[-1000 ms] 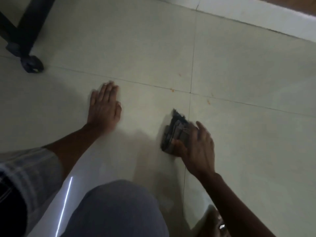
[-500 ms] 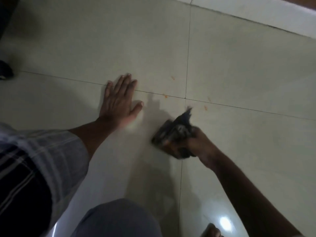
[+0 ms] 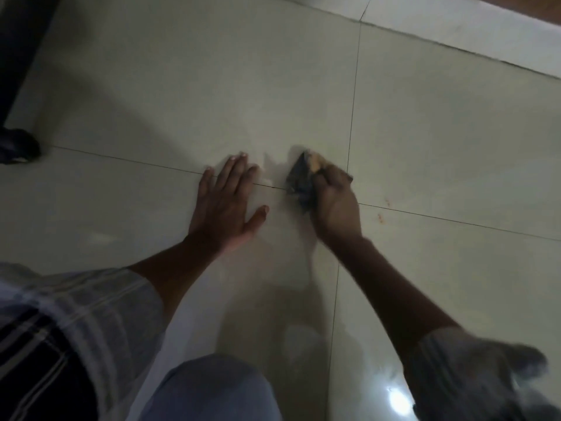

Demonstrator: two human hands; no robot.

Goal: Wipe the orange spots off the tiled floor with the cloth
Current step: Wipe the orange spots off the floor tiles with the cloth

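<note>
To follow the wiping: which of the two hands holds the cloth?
The right hand grips the dark cloth; the left hand lies flat on the tiled floor, holding nothing.

Left hand (image 3: 226, 205) flat, right hand (image 3: 332, 205) curled in grip

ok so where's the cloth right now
In the head view the cloth is centre frame on the tiled floor, gripped by the right hand, just right of the flat left hand.

1. A black furniture leg (image 3: 21, 56) runs down the upper left edge, ending in a dark rounded foot (image 3: 16, 145) on the floor.
2. A pale skirting strip (image 3: 455, 25) crosses the upper right corner.
3. A bright light reflection (image 3: 397, 401) glares at lower right.
</note>
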